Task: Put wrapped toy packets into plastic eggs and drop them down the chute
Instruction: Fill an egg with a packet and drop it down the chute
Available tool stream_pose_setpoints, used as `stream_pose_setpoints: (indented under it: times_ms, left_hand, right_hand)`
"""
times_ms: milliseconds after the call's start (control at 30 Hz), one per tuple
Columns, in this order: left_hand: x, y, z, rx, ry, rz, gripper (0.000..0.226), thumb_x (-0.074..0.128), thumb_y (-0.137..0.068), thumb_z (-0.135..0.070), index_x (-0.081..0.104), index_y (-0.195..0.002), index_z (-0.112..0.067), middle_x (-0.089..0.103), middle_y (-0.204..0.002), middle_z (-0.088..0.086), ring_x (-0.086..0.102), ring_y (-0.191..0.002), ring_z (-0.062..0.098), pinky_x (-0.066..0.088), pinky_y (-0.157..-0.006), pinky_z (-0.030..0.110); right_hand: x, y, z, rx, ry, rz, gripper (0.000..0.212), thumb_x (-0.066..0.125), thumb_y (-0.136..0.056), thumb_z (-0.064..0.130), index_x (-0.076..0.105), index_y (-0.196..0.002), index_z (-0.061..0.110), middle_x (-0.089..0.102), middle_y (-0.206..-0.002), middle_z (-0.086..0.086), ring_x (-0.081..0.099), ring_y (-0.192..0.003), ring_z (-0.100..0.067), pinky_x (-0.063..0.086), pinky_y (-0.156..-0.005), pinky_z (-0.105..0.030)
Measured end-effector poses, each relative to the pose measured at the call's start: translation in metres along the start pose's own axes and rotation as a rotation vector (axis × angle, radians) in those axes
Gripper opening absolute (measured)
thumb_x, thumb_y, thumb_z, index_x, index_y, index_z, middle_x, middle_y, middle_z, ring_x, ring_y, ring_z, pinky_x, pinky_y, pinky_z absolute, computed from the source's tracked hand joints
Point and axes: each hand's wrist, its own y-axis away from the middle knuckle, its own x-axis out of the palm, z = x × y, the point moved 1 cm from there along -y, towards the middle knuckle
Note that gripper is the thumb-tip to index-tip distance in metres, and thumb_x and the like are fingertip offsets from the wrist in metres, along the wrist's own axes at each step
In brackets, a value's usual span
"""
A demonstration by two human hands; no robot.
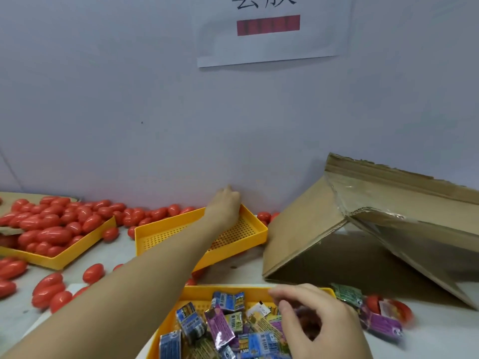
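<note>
My left hand (226,203) reaches far forward to the back rim of an empty yellow perforated tray (166,235), close to the wall. Its fingers point away from me and are hidden, so what they touch is unclear. My right hand (313,317) hovers with bent, spread fingers over wrapped toy packets (207,325) piled in a near yellow tray (197,291); nothing shows pinched between thumb and fingers. Red plastic eggs (51,229) fill a third yellow tray (59,263) at the left. The cardboard chute (305,229) slopes at the right.
Loose red eggs (46,291) lie scattered over the grey table at the left and along the wall (160,212). A few packets (381,321) and a red egg (400,308) lie right of the near tray. A paper sign (269,32) hangs on the wall.
</note>
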Motion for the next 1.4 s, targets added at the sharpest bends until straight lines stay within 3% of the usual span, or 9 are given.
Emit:
stream_pose_setpoints:
  times_ms: [200,333,500,667,867,1033,1167,1300,1400]
  left_hand:
    - [-0.025,0.025,-0.001,-0.029,0.093,-0.202,0.016,0.046,-0.101,-0.007,0.058,-0.109,0.000,0.057,-0.112,0.018,0.055,-0.105,0.036,0.049,-0.084,0.041]
    - [-0.046,0.083,-0.014,-0.089,0.593,-0.299,0.015,0.057,-0.099,-0.021,0.059,-0.108,-0.009,0.063,-0.100,0.006,0.062,-0.087,0.021,0.057,-0.073,0.036]
    - [-0.050,0.174,-0.040,-0.225,1.344,-0.135,0.008,0.060,-0.097,-0.021,0.066,-0.101,-0.025,0.069,-0.104,-0.003,0.072,-0.094,0.018,0.060,-0.085,0.037]
    - [-0.042,0.225,-0.046,-0.341,1.763,-0.005,0.012,0.061,-0.097,-0.010,0.067,-0.107,-0.010,0.067,-0.113,0.017,0.075,-0.092,0.028,0.060,-0.079,0.029]
    - [-0.030,0.235,-0.044,-0.374,1.807,0.082,0.015,0.062,-0.095,-0.010,0.072,-0.107,-0.011,0.072,-0.111,0.016,0.072,-0.101,0.030,0.060,-0.079,0.032]
    - [-0.027,0.237,-0.044,-0.335,1.863,0.131,0.022,0.053,-0.097,-0.002,0.069,-0.110,-0.008,0.076,-0.100,0.015,0.074,-0.093,0.028,0.059,-0.072,0.027]
    - [-0.027,0.238,-0.044,-0.263,1.804,0.084,0.017,0.068,-0.091,-0.011,0.071,-0.107,-0.017,0.076,-0.097,0.006,0.074,-0.096,0.026,0.059,-0.074,0.028]
    - [-0.027,0.239,-0.042,-0.213,1.511,-0.035,0.030,0.083,-0.077,-0.024,0.069,-0.103,-0.028,0.074,-0.096,-0.004,0.072,-0.093,0.016,0.061,-0.074,0.029]
    - [-0.029,0.241,-0.044,-0.204,1.443,-0.063,0.041,0.087,-0.067,-0.030,0.067,-0.103,-0.029,0.072,-0.092,-0.010,0.071,-0.089,0.014,0.062,-0.076,0.032]
  right_hand:
    - [0.000,0.006,-0.004,-0.027,-0.063,-0.027,0.039,0.069,-0.087,0.010,0.068,-0.080,0.048,0.062,-0.088,0.037,0.061,-0.085,0.000,0.052,-0.066,-0.019]
    - [0.000,0.010,-0.004,-0.035,-0.073,-0.011,0.035,0.067,-0.089,0.009,0.072,-0.084,0.043,0.064,-0.086,0.035,0.060,-0.086,0.003,0.052,-0.071,-0.017]
    - [-0.001,0.013,-0.001,-0.033,-0.093,-0.001,0.032,0.066,-0.091,0.010,0.071,-0.094,0.041,0.069,-0.077,0.029,0.063,-0.080,0.005,0.049,-0.067,-0.008]
    - [-0.001,0.014,0.003,-0.076,-0.115,-0.027,0.033,0.071,-0.087,0.014,0.063,-0.101,0.043,0.066,-0.090,0.026,0.063,-0.084,-0.004,0.054,-0.070,-0.025]
    - [0.002,0.017,0.009,-0.164,-0.066,0.051,0.040,0.077,-0.083,0.031,0.058,-0.110,0.054,0.061,-0.106,0.030,0.056,-0.105,0.004,0.051,-0.069,-0.012]
    - [0.002,0.018,0.010,-0.205,-0.047,0.038,0.042,0.074,-0.084,0.026,0.055,-0.108,0.055,0.058,-0.111,0.033,0.053,-0.109,0.007,0.048,-0.076,-0.008]
    - [0.002,0.018,0.006,-0.190,-0.088,0.042,0.048,0.072,-0.087,0.016,0.056,-0.109,0.055,0.060,-0.109,0.036,0.054,-0.109,0.010,0.048,-0.078,-0.007]
    - [0.004,0.018,0.002,-0.139,-0.090,0.083,0.056,0.075,-0.086,0.018,0.054,-0.117,0.060,0.062,-0.110,0.036,0.057,-0.109,0.006,0.054,-0.083,-0.016]
    - [0.005,0.018,0.000,-0.109,-0.086,0.087,0.060,0.076,-0.085,0.017,0.054,-0.117,0.062,0.064,-0.108,0.033,0.058,-0.107,0.008,0.057,-0.088,-0.022]
